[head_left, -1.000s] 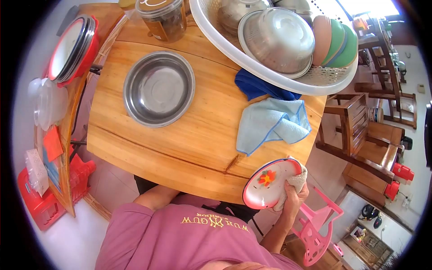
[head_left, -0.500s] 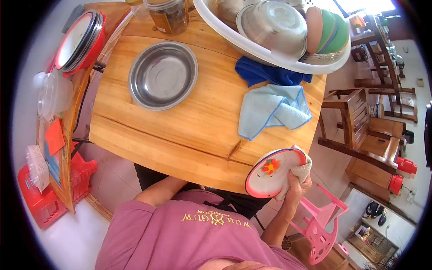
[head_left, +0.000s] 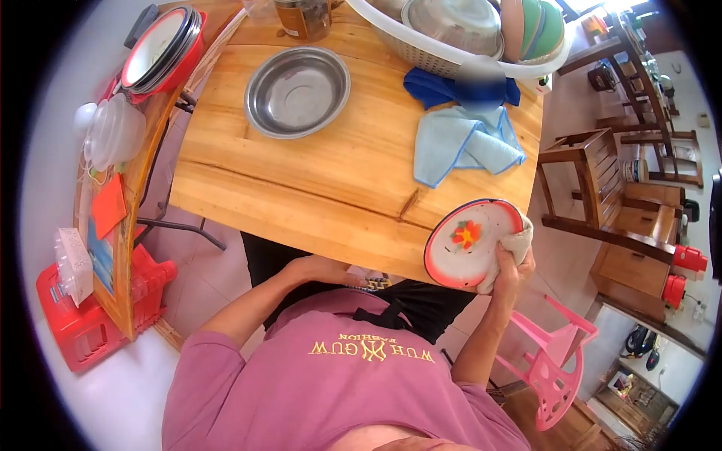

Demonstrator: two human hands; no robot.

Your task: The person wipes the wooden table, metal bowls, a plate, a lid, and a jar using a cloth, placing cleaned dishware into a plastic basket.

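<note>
My right hand [head_left: 514, 269] is closed on a white enamel plate [head_left: 481, 219] with a red rim, dark blue edge and painted flower. A beige cloth [head_left: 517, 240] is bunched between that hand and the plate's right side. The plate is tilted, over the table's near right corner. My left hand [head_left: 328, 270] is low in front of my body, by the near table edge. Its fingers are not clear, and a small patterned thing [head_left: 370, 279] shows beside it. A light blue cloth [head_left: 462, 146] lies beyond the plate, with a dark blue cloth [head_left: 432, 88] behind it.
A steel basin [head_left: 297, 94] sits on the wooden table [head_left: 301, 180]. At the back stand a jar [head_left: 304, 19] and a white basket [head_left: 421, 56] of bowls. Stacked plates [head_left: 162, 49] are on a left-hand board, above a red crate [head_left: 75, 323]. A pink chair [head_left: 553, 361] stands to the right.
The view has shifted, so the table things appear higher and the body shows more. My left hand, hidden before, now shows at the table edge. My right hand still holds the plate and cloth.
</note>
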